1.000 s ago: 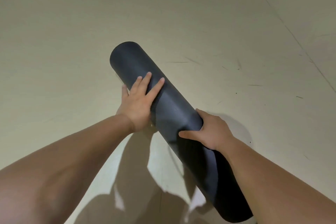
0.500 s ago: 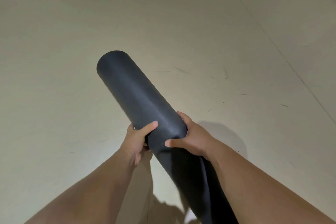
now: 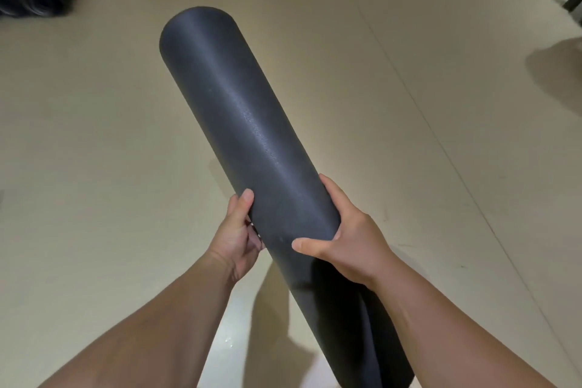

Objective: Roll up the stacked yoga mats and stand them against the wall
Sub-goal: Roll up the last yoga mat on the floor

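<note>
Rolled black mat (image 3: 252, 135) tilted between both hands, left hand (image 3: 237, 235) and right hand (image 3: 349, 242) gripping it

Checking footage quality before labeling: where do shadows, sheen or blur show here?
Head view: a soft sheen runs down the rolled yoga mat; the arms and mat cast a hard-edged shadow on the floor beneath them; left hand and right hand look sharp; forearms swell toward the bottom edge, wide-angle stretch.

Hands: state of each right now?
Left hand: gripping the rolled mat from its left side.
Right hand: gripping the mat from its right side.
</note>
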`<state>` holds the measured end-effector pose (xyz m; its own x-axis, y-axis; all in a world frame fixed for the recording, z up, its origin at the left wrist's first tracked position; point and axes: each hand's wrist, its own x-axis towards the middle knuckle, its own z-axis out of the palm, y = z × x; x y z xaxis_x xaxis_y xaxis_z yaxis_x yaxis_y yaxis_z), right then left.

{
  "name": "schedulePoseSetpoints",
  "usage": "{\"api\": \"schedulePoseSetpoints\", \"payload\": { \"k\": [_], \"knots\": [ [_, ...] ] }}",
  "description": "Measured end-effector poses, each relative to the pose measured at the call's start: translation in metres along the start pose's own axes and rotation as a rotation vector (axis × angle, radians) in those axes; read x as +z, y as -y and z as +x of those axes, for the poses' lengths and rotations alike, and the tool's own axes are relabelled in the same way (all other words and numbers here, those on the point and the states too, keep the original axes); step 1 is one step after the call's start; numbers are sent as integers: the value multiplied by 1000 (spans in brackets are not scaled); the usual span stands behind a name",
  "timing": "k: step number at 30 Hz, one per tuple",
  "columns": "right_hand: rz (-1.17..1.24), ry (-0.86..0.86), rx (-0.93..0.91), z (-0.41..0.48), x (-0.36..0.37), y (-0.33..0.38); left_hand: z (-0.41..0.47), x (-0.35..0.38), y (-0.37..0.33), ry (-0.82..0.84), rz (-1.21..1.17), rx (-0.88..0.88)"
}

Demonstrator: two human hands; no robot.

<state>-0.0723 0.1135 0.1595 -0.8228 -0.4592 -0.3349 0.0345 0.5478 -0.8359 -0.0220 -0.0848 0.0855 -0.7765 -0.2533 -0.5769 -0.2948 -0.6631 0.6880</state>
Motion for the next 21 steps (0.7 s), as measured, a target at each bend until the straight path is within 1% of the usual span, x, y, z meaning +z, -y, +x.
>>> {"api": "schedulePoseSetpoints", "payload": {
  "k": [2, 4, 8, 10, 12, 14, 17, 21],
  "knots": [
    [28, 25, -17, -16, -12, 77, -50, 11, -70, 13, -57, 20],
    [57, 62, -37, -36, -18, 154, -105, 16, -140, -4, -49, 69],
    [156, 152, -52, -86, -19, 311, -233, 15, -285, 49, 31, 123],
    [206, 194, -55, -114, -15, 386, -293, 7, -347, 93, 129, 156],
    [259, 247, -67, -137, -9, 451, -341, -5, -399, 97, 221, 227],
    [306, 274, -107, -148, -4, 504, -370, -15, -443, 95, 225, 296],
    [321, 272, -151, -149, 13, 560, -387, -28, -498, 85, 199, 333],
    [367, 247, -206, -103, 29, 621, -371, -37, -573, 93, 200, 400]
  ]
}}
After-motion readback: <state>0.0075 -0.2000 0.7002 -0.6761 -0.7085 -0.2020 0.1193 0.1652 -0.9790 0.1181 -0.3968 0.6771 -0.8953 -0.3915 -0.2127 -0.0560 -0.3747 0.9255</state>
